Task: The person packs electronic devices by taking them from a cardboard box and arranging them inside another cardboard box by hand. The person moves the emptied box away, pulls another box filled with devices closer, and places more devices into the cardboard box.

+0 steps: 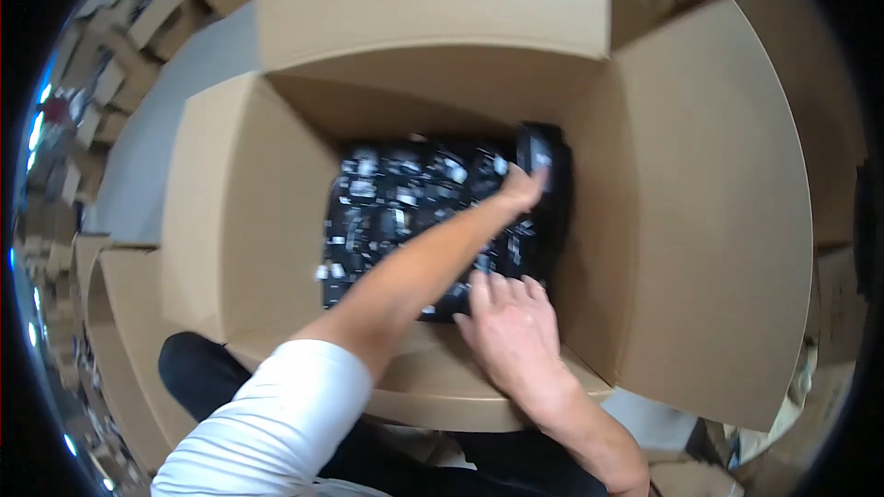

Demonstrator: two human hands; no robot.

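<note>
The right hand point(516, 327), fingers slightly spread, lies over the near edge of the black packages point(396, 221), which sit in rows inside an open cardboard box point(276, 202). Farther in, the left hand point(523, 190) meets the far right package point(539, 140); blur hides whether it grips. Beyond are more cartons point(158, 20).

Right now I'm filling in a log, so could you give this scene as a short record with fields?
container: open cardboard box, flaps spread outward
contents: shiny black packages, packed close together
left hand: at the far right of the packages; blurred, grip unclear
right hand: fingers at the packages' near edge
sleeve on left arm: white
</note>
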